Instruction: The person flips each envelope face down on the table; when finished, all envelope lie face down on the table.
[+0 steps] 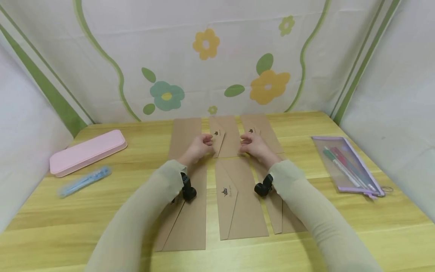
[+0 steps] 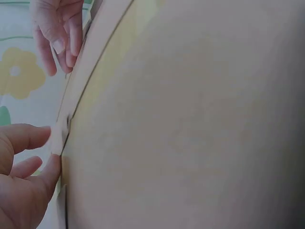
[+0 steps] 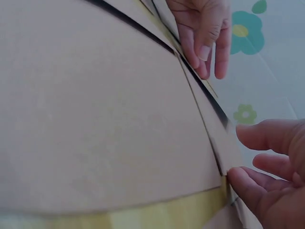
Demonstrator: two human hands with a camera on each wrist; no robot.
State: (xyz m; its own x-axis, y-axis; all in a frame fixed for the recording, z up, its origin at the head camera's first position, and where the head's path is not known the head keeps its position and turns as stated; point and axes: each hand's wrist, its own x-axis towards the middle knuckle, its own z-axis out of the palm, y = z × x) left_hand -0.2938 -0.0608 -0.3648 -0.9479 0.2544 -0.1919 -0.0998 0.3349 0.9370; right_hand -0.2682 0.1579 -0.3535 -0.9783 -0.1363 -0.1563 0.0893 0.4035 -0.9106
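Note:
Brown paper envelopes with pointed flaps lie in two rows on the table. At the left edge of the middle back envelope (image 1: 229,138) is my left hand (image 1: 200,146), its thumb and fingers apart in the left wrist view. My right hand (image 1: 255,146) is at that envelope's right edge, and the right wrist view shows its thumb and fingers likewise spread. Fingertips of both hands appear to touch paper; neither grips anything. Nearer me lie the front middle envelope (image 1: 249,204), the front left envelope (image 1: 193,219) and the front right envelope (image 1: 293,223), partly hidden by my arms.
On the left of the wooden table (image 1: 136,223) are a pink case (image 1: 88,152) and a blue plastic-wrapped item (image 1: 85,181). A zip pouch (image 1: 346,164) with pens lies at the right. Behind the table hangs a flowered cloth (image 1: 231,49).

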